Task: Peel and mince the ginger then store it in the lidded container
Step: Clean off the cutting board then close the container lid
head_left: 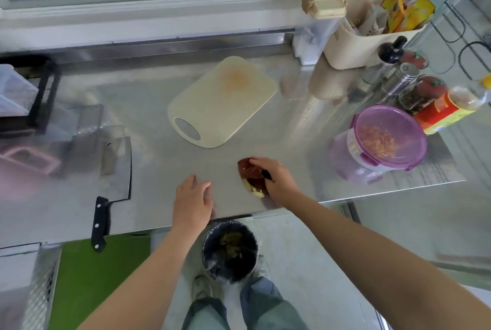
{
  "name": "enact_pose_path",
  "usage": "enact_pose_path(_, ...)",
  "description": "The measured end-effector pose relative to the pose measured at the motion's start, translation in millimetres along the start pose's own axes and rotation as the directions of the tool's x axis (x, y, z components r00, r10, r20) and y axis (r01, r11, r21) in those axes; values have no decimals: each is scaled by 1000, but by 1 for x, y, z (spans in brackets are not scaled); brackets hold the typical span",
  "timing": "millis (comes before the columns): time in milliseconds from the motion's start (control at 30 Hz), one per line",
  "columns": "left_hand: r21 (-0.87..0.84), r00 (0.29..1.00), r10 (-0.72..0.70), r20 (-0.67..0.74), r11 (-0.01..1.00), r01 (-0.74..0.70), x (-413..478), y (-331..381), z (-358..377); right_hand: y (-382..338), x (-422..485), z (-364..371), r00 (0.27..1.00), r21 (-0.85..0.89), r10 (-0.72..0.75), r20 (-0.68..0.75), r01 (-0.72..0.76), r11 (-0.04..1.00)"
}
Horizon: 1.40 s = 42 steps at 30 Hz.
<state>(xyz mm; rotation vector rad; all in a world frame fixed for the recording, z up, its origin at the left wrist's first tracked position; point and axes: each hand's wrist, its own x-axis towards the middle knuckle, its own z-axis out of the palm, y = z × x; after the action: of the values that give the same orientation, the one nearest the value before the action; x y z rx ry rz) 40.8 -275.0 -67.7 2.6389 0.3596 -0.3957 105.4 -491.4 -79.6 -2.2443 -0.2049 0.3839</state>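
A clear container with a purple clip-on lid [389, 134] stands at the right of the steel counter, lid on, with minced ginger visible inside. My right hand [276, 179] grips a dark red cloth [248, 170] near the counter's front edge. Pale ginger scraps [255, 191] lie against the cloth. My left hand [191, 200] rests open on the counter at the edge, left of the cloth, holding nothing. The beige cutting board [223, 101] lies bare with an orange stain. A black-handled cleaver [115, 170] lies at the left, its handle past the edge.
A black-lined bin [229, 254] with scraps stands on the floor under the counter edge, between my hands. Bottles and spice jars [425, 93], a beige caddy [369, 34] and a lidded box [322, 0] crowd the back right. A black rack [32, 95] sits at the left.
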Motion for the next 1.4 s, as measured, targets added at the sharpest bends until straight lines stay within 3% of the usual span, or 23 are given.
enact_pose_path(133, 45, 999, 36, -16, 998, -36, -4, -11, 3, 8, -13, -42, 896, 82, 30, -443, 7, 997)
enact_pose_path(200, 54, 999, 35, -18, 998, -34, -8, -14, 3, 27, -26, -63, 836, 51, 79, -543, -62, 997)
enact_pose_path(267, 75, 999, 29, -14, 997, -28, -12, -14, 3, 46, -43, -73, 789, -7, 172, -590, -218, 976)
enact_pose_path(400, 106, 1000, 31, 3, 994, -32, -19, -17, 3, 71, -71, -48, 785, -114, 294, -545, -417, 902)
enact_pose_path(533, 110, 998, 59, 30, 992, -62, -22, -22, 2, 34, -70, 7, 861, -137, 256, -440, -346, 928)
enact_pose_path(633, 82, 996, 73, 43, 994, -76, -23, -25, 1, -2, -67, 47, 932, -152, 136, -335, -196, 969)
enact_pose_path(767, 90, 995, 85, 57, 992, -90, -24, -26, -1, -41, -59, 65, 977, 10, 113, -178, -113, 994)
enact_pose_path(833, 102, 995, 80, 55, 991, -86, -23, -25, -1, -48, -55, 47, 941, 161, 198, -273, -159, 974)
enact_pose_path(900, 125, 997, 68, 38, 990, -73, -23, -21, -1, -39, -52, 16, 852, 260, 295, -433, -195, 946)
enact_pose_path(1033, 159, 997, 82, -12, 984, -79, -20, -11, 4, 17, -52, -51, 646, 191, 359, -674, -317, 929)
enact_pose_path(1133, 170, 994, 105, -19, 980, -100, -15, -1, 11, 55, -56, -75, 579, 178, 483, -657, -504, 845)
enact_pose_path(1233, 166, 997, 70, -26, 984, -65, -11, 9, 16, 70, -58, -65, 622, 52, 550, -558, -635, 771)
enact_pose_path(1400, 181, 995, 50, -88, 983, -33, -8, 13, 22, 43, -52, -11, 781, -138, 379, -496, -502, 854)
